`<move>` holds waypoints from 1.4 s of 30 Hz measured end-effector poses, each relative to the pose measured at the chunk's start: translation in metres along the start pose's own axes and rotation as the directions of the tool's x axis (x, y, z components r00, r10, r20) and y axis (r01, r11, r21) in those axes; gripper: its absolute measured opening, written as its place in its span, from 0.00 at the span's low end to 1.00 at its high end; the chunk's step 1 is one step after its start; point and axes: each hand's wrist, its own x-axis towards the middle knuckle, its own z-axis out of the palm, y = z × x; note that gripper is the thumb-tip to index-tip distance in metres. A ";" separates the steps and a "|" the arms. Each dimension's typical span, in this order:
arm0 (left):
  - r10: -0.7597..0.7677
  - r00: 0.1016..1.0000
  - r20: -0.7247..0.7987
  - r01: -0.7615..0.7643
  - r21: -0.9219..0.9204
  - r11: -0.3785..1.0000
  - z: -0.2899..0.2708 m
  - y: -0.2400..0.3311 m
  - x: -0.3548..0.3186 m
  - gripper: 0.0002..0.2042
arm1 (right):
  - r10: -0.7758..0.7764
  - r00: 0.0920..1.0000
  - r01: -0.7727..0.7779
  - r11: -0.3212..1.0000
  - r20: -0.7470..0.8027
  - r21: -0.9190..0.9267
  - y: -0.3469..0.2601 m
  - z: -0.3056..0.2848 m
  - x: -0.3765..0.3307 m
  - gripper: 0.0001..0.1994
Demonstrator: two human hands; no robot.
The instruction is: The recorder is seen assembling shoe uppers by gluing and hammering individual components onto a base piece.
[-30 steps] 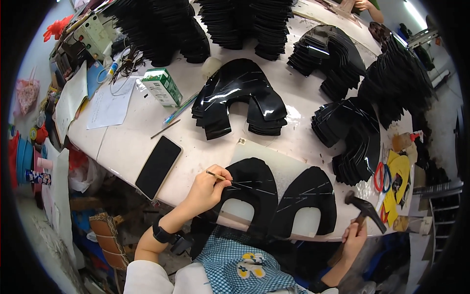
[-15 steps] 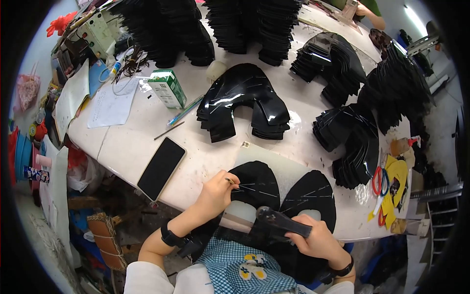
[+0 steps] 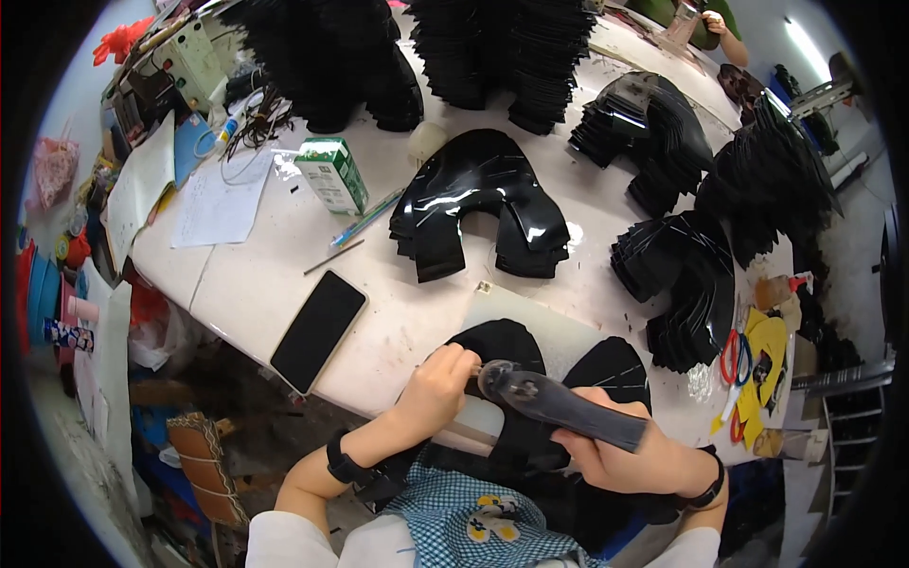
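Note:
Over a black U-shaped shoe-upper-like piece (image 3: 614, 371), my left hand (image 3: 436, 386) is closed on a short thin metal punch (image 3: 475, 368), mostly covered by its fingers. My right hand (image 3: 615, 452) grips the dark handle of a hammer (image 3: 559, 405). The hammer's round head is right beside the left fingertips, above the piece; whether it touches the punch I cannot tell. Pale line marks show on the piece's right lobe. Beneath it lies a translucent cutting board (image 3: 535, 317) at the table's near edge.
A shiny black stack of like pieces (image 3: 483, 180) sits just beyond the board, and more stacks (image 3: 677, 275) stand right and behind. Left are a phone (image 3: 319, 329), a green-white box (image 3: 331, 176) and pens (image 3: 367, 218). Scissors (image 3: 737, 358) lie at right. Another person's hand (image 3: 717, 24) shows far right.
The hammer has moved left and up to the left fingertips, its handle now more slanted. My left hand has shifted slightly right over the piece. The whole view has moved a little.

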 end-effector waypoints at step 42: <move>0.028 0.998 0.054 -0.024 -0.068 0.997 0.007 0.017 0.002 0.12 | 0.095 0.993 -0.094 0.995 0.067 -0.018 0.011 0.002 -0.013 0.20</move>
